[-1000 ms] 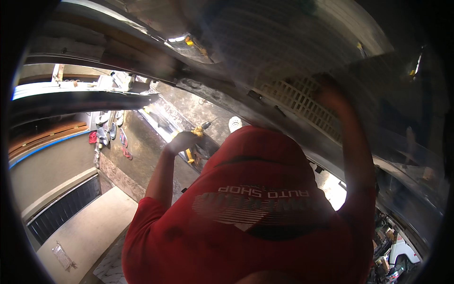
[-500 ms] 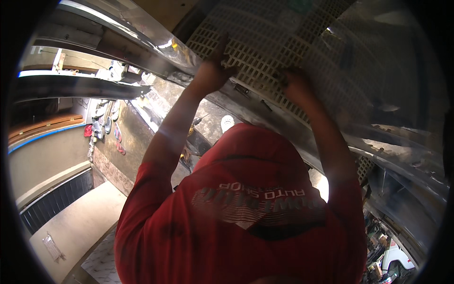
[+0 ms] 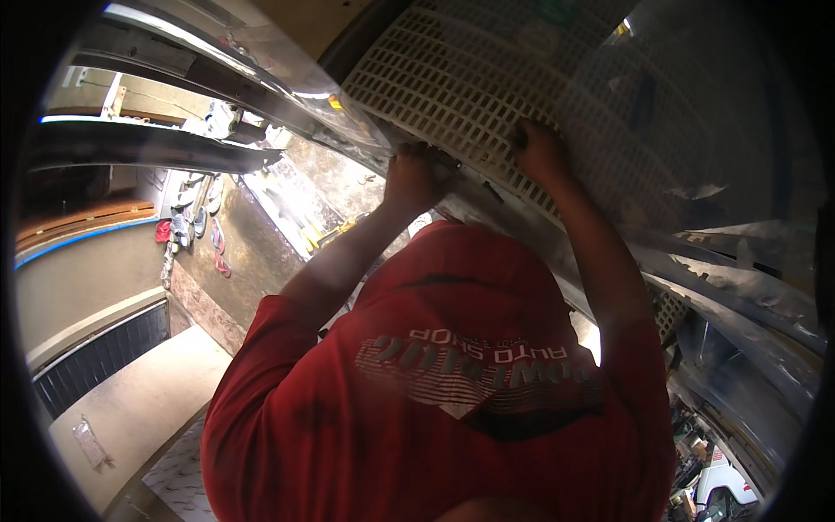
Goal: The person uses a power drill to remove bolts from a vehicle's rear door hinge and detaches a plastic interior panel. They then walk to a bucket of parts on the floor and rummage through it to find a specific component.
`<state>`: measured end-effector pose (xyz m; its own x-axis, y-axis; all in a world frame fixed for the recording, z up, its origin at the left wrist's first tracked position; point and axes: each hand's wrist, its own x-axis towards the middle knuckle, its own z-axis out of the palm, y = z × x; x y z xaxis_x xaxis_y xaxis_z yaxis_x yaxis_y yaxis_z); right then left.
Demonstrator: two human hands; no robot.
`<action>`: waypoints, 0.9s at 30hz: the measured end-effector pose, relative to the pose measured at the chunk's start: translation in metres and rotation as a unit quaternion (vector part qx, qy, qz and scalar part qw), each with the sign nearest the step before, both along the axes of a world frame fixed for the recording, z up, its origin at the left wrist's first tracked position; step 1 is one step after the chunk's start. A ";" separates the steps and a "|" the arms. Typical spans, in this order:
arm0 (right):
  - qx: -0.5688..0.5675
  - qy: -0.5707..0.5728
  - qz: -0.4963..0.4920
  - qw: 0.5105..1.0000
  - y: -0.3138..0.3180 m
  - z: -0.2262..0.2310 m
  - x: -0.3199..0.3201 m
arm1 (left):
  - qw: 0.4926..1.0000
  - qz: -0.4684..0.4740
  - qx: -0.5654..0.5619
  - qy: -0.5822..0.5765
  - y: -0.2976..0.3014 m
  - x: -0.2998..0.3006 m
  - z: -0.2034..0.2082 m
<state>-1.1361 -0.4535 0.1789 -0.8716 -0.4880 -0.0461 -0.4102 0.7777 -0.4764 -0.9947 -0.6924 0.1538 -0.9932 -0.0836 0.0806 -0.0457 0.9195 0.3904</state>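
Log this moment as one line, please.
left hand: at metal edge, grip unclear | right hand: against slotted panel, grip unclear | shoes: off left

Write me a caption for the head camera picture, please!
Someone in a red T-shirt, right hand on a pale slotted grid, left hand at the metal sill.

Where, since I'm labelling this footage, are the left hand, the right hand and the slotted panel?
Left hand (image 3: 413,181): head view, on the back of the hand.
Right hand (image 3: 543,157): head view, on the back of the hand.
Slotted panel (image 3: 465,87): head view, on its slotted face.
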 end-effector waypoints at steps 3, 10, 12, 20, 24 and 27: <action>-0.032 0.002 -0.025 0.999 -0.001 -0.003 0.006 | 0.999 0.017 0.019 0.044 0.017 0.004 -0.008; -0.038 -0.200 0.101 0.974 0.017 0.026 0.055 | 0.996 0.077 0.003 0.050 0.013 -0.008 -0.015; -0.006 -0.166 0.087 0.982 0.022 0.029 0.072 | 0.995 0.085 0.013 0.056 0.014 -0.012 -0.016; 0.022 -0.122 0.065 0.990 0.036 0.011 0.102 | 0.996 0.056 0.019 0.063 -0.002 -0.017 -0.027; 0.037 -0.121 0.059 0.990 0.027 0.004 0.105 | 0.993 0.033 0.034 0.108 0.003 -0.015 -0.016; 0.086 -0.118 0.068 0.987 0.014 0.010 0.106 | 0.993 0.039 0.021 0.107 -0.003 -0.018 -0.029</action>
<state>-1.0301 -0.4392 0.1890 -0.7531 -0.5676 -0.3325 -0.4101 0.8003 -0.4373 -1.0129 -0.6956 0.1250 -0.9439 -0.1678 0.2843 -0.0282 0.8990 0.4370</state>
